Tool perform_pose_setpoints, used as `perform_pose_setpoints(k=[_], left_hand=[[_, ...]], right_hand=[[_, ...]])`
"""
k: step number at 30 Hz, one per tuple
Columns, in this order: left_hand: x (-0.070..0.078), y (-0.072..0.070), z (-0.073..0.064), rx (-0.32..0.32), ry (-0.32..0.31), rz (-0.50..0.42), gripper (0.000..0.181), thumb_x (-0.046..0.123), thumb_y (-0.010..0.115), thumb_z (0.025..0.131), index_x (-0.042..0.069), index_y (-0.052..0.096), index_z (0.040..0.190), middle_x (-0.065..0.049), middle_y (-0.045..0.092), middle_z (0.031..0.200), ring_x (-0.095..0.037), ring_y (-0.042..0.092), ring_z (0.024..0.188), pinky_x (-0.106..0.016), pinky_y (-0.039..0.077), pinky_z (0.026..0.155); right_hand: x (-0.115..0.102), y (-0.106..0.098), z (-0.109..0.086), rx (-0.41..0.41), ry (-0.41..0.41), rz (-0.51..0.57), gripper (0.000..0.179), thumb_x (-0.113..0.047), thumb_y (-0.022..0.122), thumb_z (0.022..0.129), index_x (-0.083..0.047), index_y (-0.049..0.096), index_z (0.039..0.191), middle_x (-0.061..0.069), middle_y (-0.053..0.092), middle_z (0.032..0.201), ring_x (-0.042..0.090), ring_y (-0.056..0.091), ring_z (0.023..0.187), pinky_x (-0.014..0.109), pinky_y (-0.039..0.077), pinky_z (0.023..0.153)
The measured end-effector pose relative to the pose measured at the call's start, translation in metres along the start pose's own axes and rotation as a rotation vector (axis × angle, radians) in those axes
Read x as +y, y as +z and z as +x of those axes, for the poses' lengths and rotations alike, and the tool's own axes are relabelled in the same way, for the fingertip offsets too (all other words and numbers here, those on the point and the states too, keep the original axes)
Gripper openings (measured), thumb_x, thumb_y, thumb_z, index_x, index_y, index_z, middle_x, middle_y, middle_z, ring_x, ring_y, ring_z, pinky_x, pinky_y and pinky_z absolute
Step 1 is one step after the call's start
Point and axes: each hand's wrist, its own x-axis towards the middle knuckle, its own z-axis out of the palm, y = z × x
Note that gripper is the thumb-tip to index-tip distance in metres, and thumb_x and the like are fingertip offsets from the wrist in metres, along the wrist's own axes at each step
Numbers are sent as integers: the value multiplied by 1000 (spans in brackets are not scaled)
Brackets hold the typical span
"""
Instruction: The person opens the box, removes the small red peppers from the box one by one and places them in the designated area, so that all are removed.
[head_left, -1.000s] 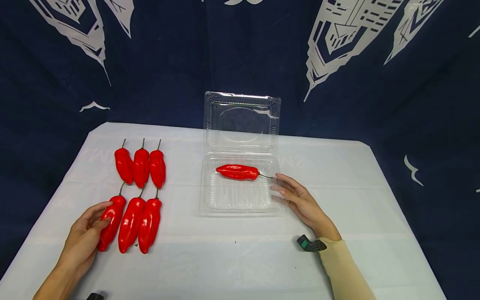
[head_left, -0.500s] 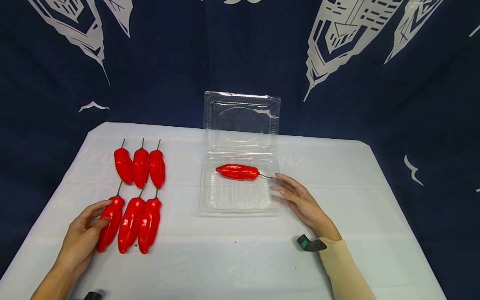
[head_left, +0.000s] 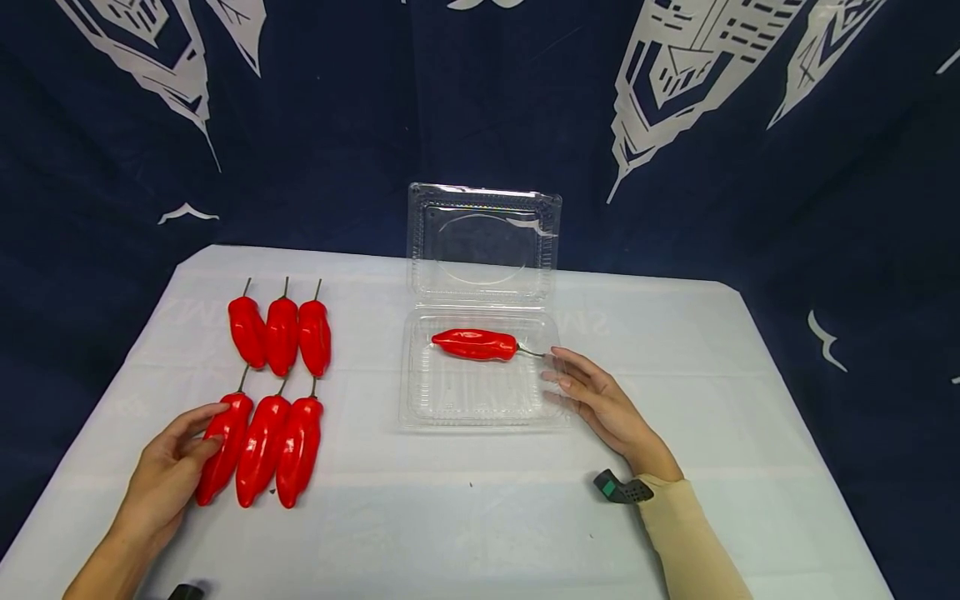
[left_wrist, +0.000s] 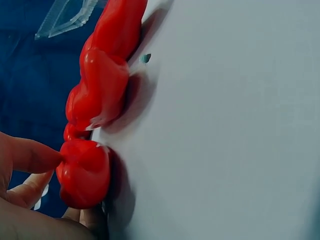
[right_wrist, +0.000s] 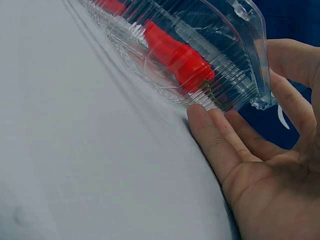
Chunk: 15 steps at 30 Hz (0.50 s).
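My left hand (head_left: 168, 467) pinches the leftmost front red chili pepper (head_left: 225, 450) between thumb and fingers at the table's left. The left wrist view shows this pepper (left_wrist: 86, 175) close up, with fingertips on two sides of it. Beside it lie two more front-row chili peppers (head_left: 262, 450). In the middle, a clear plastic clamshell container (head_left: 480, 404) stands with its lid up, holding one chili pepper (head_left: 474, 344) crosswise, stem to the right. My right hand (head_left: 607, 408) has loosely extended fingers at the container's right edge; in the right wrist view some fingertips (right_wrist: 197, 112) touch its side.
Three more chili peppers (head_left: 282, 337) form a back row behind the front ones, stems pointing away. The raised lid (head_left: 483, 242) leans up near the table's far edge. White cloth covers the table (head_left: 465, 517); a dark blue patterned curtain (head_left: 487, 100) hangs behind.
My left hand and the pinched chili pepper shifted slightly left, then slightly back right. The right hand, container and other peppers look unmoved.
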Motion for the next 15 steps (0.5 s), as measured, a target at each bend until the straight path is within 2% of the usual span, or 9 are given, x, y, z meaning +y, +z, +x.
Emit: perform_pose_setpoints(k=[5,11,13,15], left_hand=[[1,-3,1,34,16,8,45,18,52,104,16,45,148,21,46,115,-2,54,92,-19,56,72],[3,-11,3,46,20,28,47,16,50,104,15,42,151,6,47,126,0,52,94,-13,52,73],[5,-14,4,56,30,29,47,13,49,104,15,42,151,6,47,126,2,53,93,-11,51,74],[7,-16,5,66,44,25,47,13,49,104,15,44,150,12,49,122,4,56,91,-10,51,74]], right_hand=[[0,-1,0,-5,-3,4,58,-10,51,104,-2,27,156,19,24,161,17,50,135,30,49,105],[1,-1,1,-5,-1,8,58,-9,51,104,-2,27,156,19,24,161,16,50,134,30,49,105],[1,-1,1,-4,0,9,58,-9,51,104,-2,26,156,19,24,161,16,50,134,30,49,105],[2,-1,1,-4,0,10,58,-9,51,104,-2,26,156,18,25,161,16,50,134,30,49,105]])
